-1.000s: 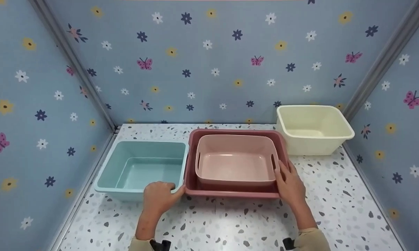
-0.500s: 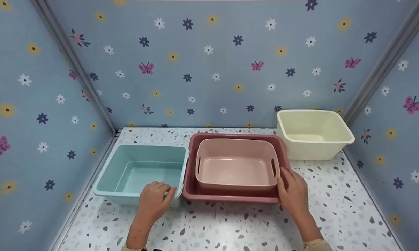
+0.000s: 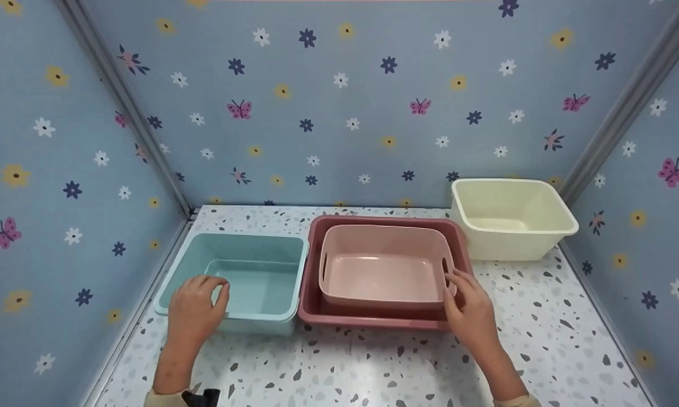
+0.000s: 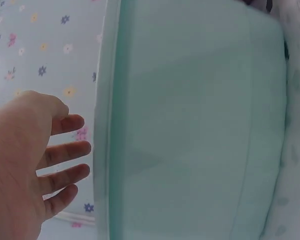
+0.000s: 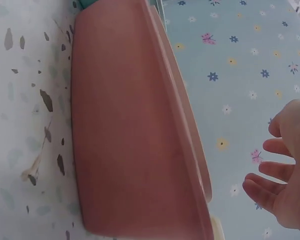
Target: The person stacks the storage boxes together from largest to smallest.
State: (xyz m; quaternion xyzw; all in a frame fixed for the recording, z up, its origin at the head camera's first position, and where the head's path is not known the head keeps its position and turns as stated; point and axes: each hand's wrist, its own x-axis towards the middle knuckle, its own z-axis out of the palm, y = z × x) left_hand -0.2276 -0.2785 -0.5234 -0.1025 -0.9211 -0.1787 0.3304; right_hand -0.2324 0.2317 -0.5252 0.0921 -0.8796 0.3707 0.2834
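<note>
A teal plastic bin (image 3: 260,326) stands at the left of the head view. My left hand (image 3: 195,311) hovers over its front rim with fingers loosely bent and holding nothing. In the left wrist view those fingers (image 4: 64,152) are close beside the bin's rim. A pale pink basket (image 3: 381,265) with slotted handles sits inside a larger dark pink bin (image 3: 373,322). Near the basket's right handle is my right hand (image 3: 472,311), its fingers loosely bent around nothing. The right wrist view shows this hand apart from the dark pink bin's wall (image 5: 129,120).
A cream bin (image 3: 503,246) stands at the back right, beside the dark pink bin. The bins rest on a white speckled tabletop (image 3: 339,367). Blue flower-printed panels (image 3: 339,102) enclose the back and both sides.
My left hand has left the teal bin's front right corner and moved left along its front. My right hand has lifted slightly from the dark pink bin's right edge. The bins keep their places.
</note>
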